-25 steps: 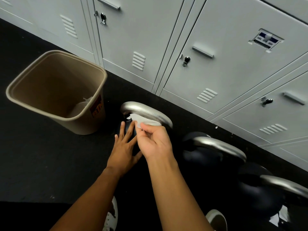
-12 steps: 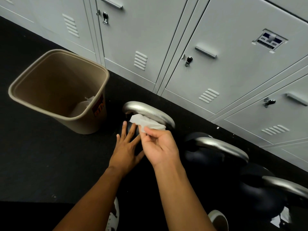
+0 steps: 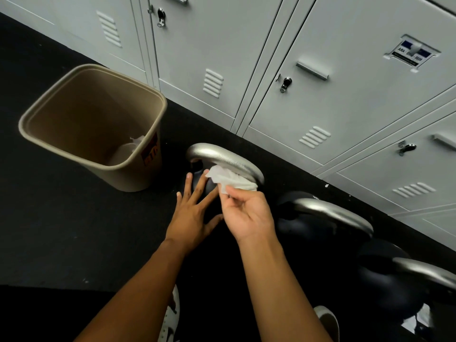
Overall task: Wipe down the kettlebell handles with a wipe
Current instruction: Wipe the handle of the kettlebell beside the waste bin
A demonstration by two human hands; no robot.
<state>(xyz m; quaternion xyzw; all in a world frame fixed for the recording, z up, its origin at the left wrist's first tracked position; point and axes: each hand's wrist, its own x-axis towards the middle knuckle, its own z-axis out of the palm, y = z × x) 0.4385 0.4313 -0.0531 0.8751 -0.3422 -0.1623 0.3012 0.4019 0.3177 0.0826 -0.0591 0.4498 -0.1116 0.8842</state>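
Three black kettlebells with silver handles stand in a row on the dark floor. The nearest-left handle has a crumpled white wipe pressed against its underside. My right hand pinches that wipe between thumb and fingers. My left hand lies flat with fingers spread on the black body of the same kettlebell. The second handle and the third handle sit to the right, untouched.
A tan waste bin with used wipes inside stands left of the kettlebells. Grey lockers line the wall behind. My white shoes show at the bottom edge.
My right hand has drawn the wipe out from under the handle toward the right, and more of the wipe shows. My left hand stays flat on the kettlebell.
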